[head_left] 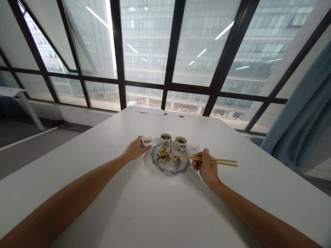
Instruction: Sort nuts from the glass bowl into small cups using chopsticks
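Note:
My left hand (136, 148) grips the near left side of a small white bowl (152, 143), thumb in front and fingers behind. Some yellowish pieces lie inside that bowl. My right hand (207, 168) is closed around a pair of wooden chopsticks (186, 156), which point left over a clear glass plate (172, 171). Their tips are at a heap of mixed pale and brown pieces (162, 156), like nuts or dried slices; whether they pinch one is too small to tell. Another small white bowl (193, 148) stands just beyond my right hand, its contents unclear.
Behind the plate are two pale green cups, a left one (165, 137) and a right one (180, 141), both with dark contents. Papers (147, 110) and a small brown round object (181, 116) lie at the white table's (155, 213) far edge. A blue curtain (297, 113) hangs right.

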Demonstrator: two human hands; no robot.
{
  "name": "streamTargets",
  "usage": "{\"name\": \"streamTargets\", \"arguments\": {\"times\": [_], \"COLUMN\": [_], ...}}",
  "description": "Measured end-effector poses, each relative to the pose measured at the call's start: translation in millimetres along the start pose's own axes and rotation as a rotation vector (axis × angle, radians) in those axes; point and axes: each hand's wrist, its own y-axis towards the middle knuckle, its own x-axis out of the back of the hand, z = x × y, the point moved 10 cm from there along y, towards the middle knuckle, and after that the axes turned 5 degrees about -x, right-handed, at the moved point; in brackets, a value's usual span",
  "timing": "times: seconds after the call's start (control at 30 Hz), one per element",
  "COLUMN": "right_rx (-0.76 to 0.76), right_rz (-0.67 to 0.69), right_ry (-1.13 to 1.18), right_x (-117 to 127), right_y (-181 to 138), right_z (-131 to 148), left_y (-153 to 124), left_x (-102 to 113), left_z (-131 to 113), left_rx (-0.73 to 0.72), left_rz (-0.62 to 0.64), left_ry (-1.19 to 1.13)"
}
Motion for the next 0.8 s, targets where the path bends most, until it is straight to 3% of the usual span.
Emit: {"name": "streamTargets", "arguments": {"times": [0.27,0.57,0.8], "right_rx": [-0.044,-0.233,-0.247], "right_rz": [0.001,-0.153,-0.121], "right_ry": [0.008,0.163,0.145], "right_x": [2,33,35], "right_y": [1,20,24], "right_z": [-13,-46,-50], "left_y": [2,4,3], "left_x": [-1,-3,-2], "left_z": [3,4,1], "left_rx": [-0.013,-0.034,-0.047], "left_rz": [-0.005,-0.002,0.006], "left_ry": [0.030,0.044,0.036]}}
